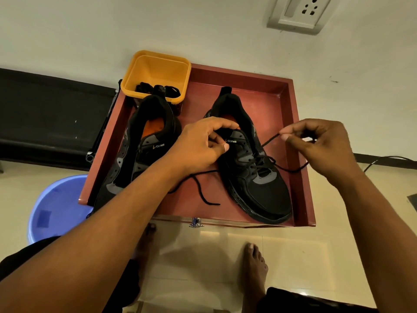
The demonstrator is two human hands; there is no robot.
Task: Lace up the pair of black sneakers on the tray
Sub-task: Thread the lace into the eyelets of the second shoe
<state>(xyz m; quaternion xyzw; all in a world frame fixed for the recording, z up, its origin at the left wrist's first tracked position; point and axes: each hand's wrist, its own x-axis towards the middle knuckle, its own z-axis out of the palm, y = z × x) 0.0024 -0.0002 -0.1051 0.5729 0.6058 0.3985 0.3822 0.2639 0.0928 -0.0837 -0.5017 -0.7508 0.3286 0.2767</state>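
The right-hand sneaker (259, 181) sits on its sole in the right half of the tray (301, 188). Its heel is toward the wall and its toe points back at you. The long axis runs far to near and drifts to your right at the toe, so the eyelets face up within reach of both hands.

Your left hand (200, 145) curls over the tongue by the logo, which I judge is to hold it steady. Your right hand (320, 145) pinches the lace (270, 140) between thumb and forefinger. The end reaches straight toward the upper eyelets, but I cannot tell if it has entered one. The slack loops below your hand back to the laced lower rows, and the other end trails loose on the tray.

The left-hand sneaker (140, 141) lies parallel, partly under your forearm. Behind it, a yellow tub (155, 71) holds another lace (158, 89).
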